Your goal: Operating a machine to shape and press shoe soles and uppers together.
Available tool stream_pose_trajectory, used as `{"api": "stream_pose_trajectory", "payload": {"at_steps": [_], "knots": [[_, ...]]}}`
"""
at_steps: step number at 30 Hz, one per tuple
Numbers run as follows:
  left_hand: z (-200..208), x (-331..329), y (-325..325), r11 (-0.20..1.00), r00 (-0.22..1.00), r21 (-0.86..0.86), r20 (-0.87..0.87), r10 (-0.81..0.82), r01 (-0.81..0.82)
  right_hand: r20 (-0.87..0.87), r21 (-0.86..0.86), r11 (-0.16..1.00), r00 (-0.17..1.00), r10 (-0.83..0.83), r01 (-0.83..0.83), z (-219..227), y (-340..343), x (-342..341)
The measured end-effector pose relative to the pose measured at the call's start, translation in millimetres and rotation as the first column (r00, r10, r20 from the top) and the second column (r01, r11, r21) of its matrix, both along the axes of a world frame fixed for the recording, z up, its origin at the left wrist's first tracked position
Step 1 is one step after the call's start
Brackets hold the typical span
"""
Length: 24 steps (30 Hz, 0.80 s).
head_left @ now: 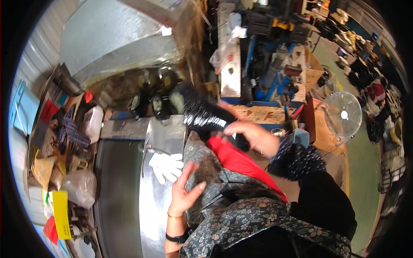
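Observation:
My right hand (pixel 254 136) is closed round one end of a black, glossy, boot-like shoe (pixel 202 114), which slants up and left from the grip. Its far end looks greyish and is smeared by motion. Lower down, my left hand (pixel 187 191) is held with its fingers apart and nothing in them. A white work glove (pixel 167 167) lies on the shiny metal table (pixel 159 219) just left of that hand. Red cloth (pixel 243 161) hangs below the shoe, against my floral apron (pixel 258 210).
Several dark shoes (pixel 160 106) stand beneath a sheet-metal hood (pixel 116 38). A dark belt (pixel 118 198) runs along the table's left side, beside a cluttered shelf (pixel 69 133). To the right are blue-framed machinery (pixel 273 81), a cardboard box (pixel 331 139) and a round wire fan (pixel 344 115).

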<state>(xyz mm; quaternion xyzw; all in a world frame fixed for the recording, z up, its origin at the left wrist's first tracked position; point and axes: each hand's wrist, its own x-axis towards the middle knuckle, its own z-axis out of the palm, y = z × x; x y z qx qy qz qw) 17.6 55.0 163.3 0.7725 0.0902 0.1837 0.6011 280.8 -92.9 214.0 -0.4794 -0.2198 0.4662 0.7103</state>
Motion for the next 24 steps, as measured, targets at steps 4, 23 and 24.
{"api": "stream_pose_trajectory", "payload": {"at_steps": [4, 23, 24], "knots": [[-30.9, -24.6, -18.3, 1.0, 0.993, 0.009, -0.118, 0.015, -0.014, 0.73, 0.171, 0.867, 0.531, -0.431, 0.469, 32.4, -63.2, 137.2], [-76.7, -16.0, -35.4, 0.989, 0.896, 0.036, -0.42, 0.148, -0.146, 0.977, -0.102, 0.408, 0.015, 0.212, 0.907, 87.8, -164.6, 302.5], [-70.9, -15.5, -38.6, 0.99, 0.885, 0.09, -0.444, 0.139, -0.11, 0.97, -0.101, 0.395, 0.002, 0.244, 0.913, 85.2, -167.7, 296.8]]}}
